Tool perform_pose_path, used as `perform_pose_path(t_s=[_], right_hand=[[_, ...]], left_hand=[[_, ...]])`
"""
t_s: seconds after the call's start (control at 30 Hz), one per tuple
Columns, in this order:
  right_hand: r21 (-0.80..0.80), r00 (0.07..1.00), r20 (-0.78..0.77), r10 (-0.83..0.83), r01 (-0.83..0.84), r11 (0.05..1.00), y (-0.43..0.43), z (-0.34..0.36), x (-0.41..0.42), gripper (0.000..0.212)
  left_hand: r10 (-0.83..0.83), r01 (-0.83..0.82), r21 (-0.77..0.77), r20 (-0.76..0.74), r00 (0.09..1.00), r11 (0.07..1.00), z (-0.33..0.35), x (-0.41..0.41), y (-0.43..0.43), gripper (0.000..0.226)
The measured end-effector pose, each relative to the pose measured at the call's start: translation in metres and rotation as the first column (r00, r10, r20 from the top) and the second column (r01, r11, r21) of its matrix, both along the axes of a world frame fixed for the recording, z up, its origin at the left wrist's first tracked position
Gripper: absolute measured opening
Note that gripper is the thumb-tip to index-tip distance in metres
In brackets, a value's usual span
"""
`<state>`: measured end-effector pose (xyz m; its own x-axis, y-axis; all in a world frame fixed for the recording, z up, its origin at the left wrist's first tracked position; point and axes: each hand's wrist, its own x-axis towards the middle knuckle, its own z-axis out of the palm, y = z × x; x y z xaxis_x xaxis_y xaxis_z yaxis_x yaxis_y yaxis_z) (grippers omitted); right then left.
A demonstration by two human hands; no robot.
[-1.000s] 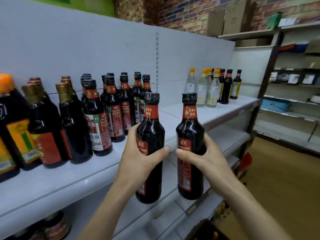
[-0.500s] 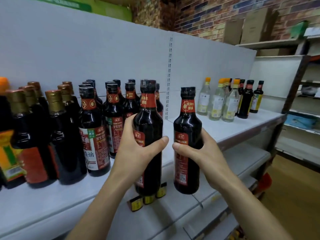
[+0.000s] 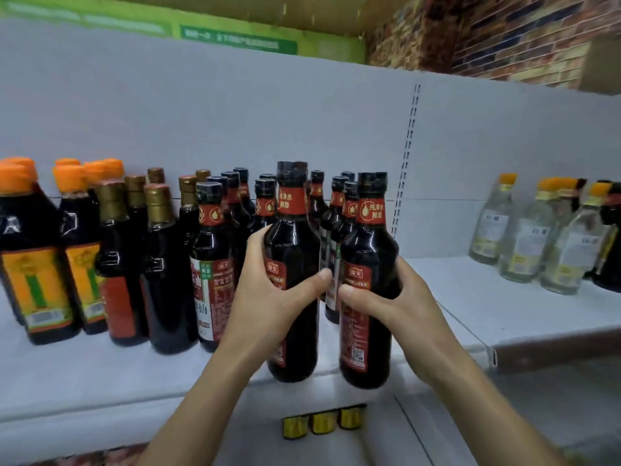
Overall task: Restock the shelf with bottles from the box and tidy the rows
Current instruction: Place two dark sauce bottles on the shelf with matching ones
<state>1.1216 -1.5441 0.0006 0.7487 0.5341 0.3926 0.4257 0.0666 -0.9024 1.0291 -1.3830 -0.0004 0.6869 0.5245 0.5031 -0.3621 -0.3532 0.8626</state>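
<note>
My left hand (image 3: 268, 297) grips one dark bottle (image 3: 293, 243) with a black cap and red neck label. My right hand (image 3: 396, 304) grips a matching second dark bottle (image 3: 366, 331) beside it. Both bottles are upright at the front edge of the white shelf (image 3: 100, 375), just ahead of several rows of like dark bottles (image 3: 215, 250). Whether their bases touch the shelf I cannot tell. My thumbs nearly meet between the two bottles.
Further left stand gold-capped dark bottles (image 3: 161, 264) and orange-capped bottles (image 3: 37, 270). Clear bottles with yellow caps (image 3: 524, 240) stand on the shelf's right part. Bare shelf surface (image 3: 470, 297) lies between. Small yellow price tags (image 3: 322, 422) hang below the shelf edge.
Both hands have carried the two bottles up and forward to the shelf's front edge, closer to the standing rows. The view has swung left and nearer to the shelf.
</note>
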Motion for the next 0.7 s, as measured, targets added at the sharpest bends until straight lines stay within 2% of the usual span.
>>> perform_pose_path(t_s=[0.37, 0.7], right_hand=[[0.017, 0.979, -0.032, 0.203, -0.203, 0.979, -0.031, 0.004, 0.064, 0.044], [0.068, 0.972, -0.053, 0.229, -0.225, 0.972, -0.025, -0.002, 0.084, 0.045]], left_hand=[[0.294, -0.294, 0.009, -0.015, 0.956, 0.956, -0.01, 0.029, -0.049, 0.074], [0.324, -0.322, 0.034, -0.053, 0.945, 0.946, -0.01, 0.044, -0.049, 0.081]])
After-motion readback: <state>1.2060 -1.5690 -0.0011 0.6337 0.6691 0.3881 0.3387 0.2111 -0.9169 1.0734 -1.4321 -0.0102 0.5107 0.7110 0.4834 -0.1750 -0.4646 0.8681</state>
